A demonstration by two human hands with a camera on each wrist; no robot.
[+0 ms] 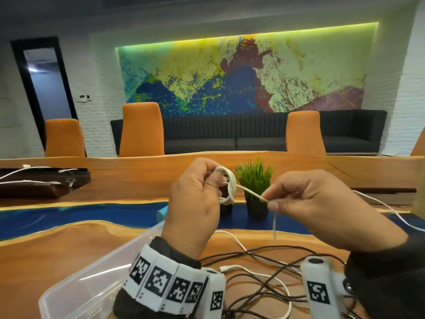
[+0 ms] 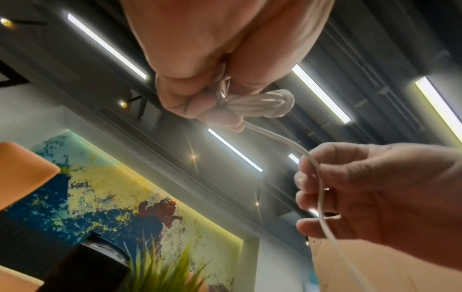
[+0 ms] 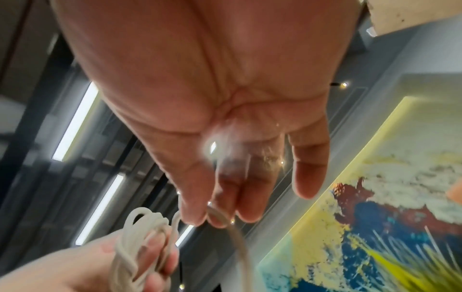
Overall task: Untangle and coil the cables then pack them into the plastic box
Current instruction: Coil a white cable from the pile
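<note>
My left hand (image 1: 197, 194) is raised over the table and holds a small coil of white cable (image 1: 228, 187) wound round its fingers; the same coil (image 2: 260, 106) shows under the curled fingers in the left wrist view. A taut strand runs from the coil to my right hand (image 1: 299, 203), which pinches the white cable (image 1: 264, 199) between thumb and fingertips (image 3: 200, 217). The loose end hangs down from the pinch toward the table. A clear plastic box (image 1: 92, 272) sits below my left wrist. Brown cables (image 1: 264, 279) and a white cable (image 1: 271, 276) lie tangled on the wood.
A potted green plant (image 1: 255, 189) stands just behind my hands on the blue resin strip (image 1: 69, 217). More white cables (image 1: 34, 176) lie on a dark tray at the far left. Another white cable (image 1: 391, 210) trails off at the right. Orange chairs (image 1: 142, 130) line the far edge.
</note>
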